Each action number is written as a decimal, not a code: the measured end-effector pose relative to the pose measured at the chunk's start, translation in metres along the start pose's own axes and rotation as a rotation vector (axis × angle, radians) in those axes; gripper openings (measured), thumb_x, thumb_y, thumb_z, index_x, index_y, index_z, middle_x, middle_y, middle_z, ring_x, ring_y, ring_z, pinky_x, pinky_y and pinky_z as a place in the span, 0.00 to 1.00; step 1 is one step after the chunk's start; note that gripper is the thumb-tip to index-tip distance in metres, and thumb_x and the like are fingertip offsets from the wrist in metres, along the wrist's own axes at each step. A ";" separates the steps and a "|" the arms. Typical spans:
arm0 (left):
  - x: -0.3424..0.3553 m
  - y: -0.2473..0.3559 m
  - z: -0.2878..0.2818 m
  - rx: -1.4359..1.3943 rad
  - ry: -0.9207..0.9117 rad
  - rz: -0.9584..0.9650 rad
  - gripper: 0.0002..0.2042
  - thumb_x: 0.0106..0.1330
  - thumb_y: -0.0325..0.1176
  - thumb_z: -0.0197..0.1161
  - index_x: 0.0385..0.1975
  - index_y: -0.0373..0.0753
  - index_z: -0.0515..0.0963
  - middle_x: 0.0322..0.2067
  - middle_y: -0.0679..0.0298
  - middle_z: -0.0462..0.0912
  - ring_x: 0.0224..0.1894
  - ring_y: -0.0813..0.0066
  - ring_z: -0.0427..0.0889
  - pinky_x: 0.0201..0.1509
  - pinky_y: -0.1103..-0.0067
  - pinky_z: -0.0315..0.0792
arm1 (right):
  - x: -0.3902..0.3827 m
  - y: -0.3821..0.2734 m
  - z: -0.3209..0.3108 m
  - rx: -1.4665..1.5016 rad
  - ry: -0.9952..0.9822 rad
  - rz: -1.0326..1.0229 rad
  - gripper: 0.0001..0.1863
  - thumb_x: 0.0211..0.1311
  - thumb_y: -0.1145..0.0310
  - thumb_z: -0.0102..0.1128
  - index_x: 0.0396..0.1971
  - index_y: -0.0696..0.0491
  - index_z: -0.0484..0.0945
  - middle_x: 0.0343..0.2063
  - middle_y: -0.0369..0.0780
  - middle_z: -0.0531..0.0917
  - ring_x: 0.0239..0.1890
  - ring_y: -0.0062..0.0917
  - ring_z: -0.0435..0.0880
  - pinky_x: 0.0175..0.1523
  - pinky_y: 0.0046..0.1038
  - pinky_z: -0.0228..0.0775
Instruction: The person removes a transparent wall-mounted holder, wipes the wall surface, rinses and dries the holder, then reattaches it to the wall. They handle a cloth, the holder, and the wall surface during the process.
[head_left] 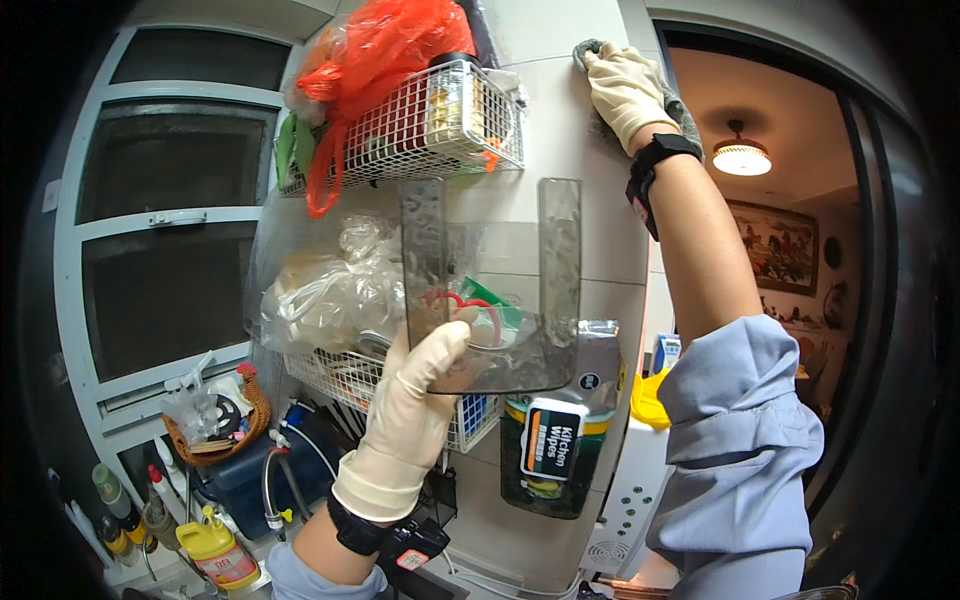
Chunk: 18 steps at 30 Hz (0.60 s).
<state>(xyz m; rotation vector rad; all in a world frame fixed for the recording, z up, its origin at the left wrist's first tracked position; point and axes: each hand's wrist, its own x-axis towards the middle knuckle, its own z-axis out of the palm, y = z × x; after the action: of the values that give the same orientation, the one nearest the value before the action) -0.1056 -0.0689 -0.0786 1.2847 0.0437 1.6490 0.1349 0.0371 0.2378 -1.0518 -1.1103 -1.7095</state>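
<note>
My left hand, in a cream rubber glove, grips a smoky see-through plastic U-shaped piece by its lower left part. Its two flat arms point up and its wide base is at the bottom. The thumb shows at the front; the other fingers are partly hidden behind the plastic. High on the right, my right hand, gloved alike, presses a dark grey-green cloth against the white tiled wall, close to the doorway edge. Cloth shows above the fingertips and beside the wrist.
A white wire basket with a red plastic bag hangs upper left. Clear bags fill a lower basket. A wipes pack hangs below the plastic piece. A yellow bottle and hoses stand lower left. The doorway lies right.
</note>
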 end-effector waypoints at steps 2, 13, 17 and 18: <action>-0.001 0.000 0.001 0.069 0.015 0.005 0.24 0.66 0.38 0.61 0.59 0.34 0.70 0.55 0.55 0.78 0.59 0.59 0.75 0.66 0.59 0.66 | 0.004 -0.018 0.000 0.018 -0.006 0.004 0.15 0.64 0.61 0.50 0.44 0.42 0.84 0.50 0.37 0.82 0.54 0.30 0.80 0.56 0.34 0.72; -0.002 0.001 0.006 0.042 -0.028 0.015 0.24 0.66 0.38 0.62 0.59 0.33 0.70 0.55 0.54 0.78 0.59 0.58 0.76 0.67 0.58 0.66 | 0.003 -0.032 -0.010 0.134 -0.084 -0.167 0.13 0.68 0.62 0.50 0.44 0.43 0.84 0.46 0.36 0.83 0.50 0.30 0.81 0.55 0.31 0.72; -0.004 0.003 0.004 0.076 0.002 0.007 0.26 0.64 0.37 0.63 0.60 0.34 0.69 0.55 0.55 0.78 0.59 0.60 0.76 0.66 0.62 0.66 | 0.013 -0.046 -0.014 0.046 -0.135 -0.104 0.14 0.63 0.66 0.51 0.45 0.43 0.83 0.45 0.37 0.82 0.49 0.33 0.81 0.53 0.32 0.73; -0.004 0.002 0.003 0.086 0.015 0.001 0.26 0.64 0.37 0.63 0.60 0.34 0.69 0.55 0.55 0.78 0.59 0.61 0.76 0.66 0.62 0.66 | 0.008 -0.048 -0.016 0.076 -0.113 -0.140 0.14 0.63 0.67 0.51 0.45 0.43 0.83 0.45 0.38 0.82 0.49 0.33 0.81 0.52 0.33 0.73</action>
<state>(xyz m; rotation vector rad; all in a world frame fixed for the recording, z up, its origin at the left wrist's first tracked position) -0.1052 -0.0743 -0.0788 1.3372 0.1248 1.6728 0.0845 0.0340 0.2288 -1.0551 -1.3382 -1.7187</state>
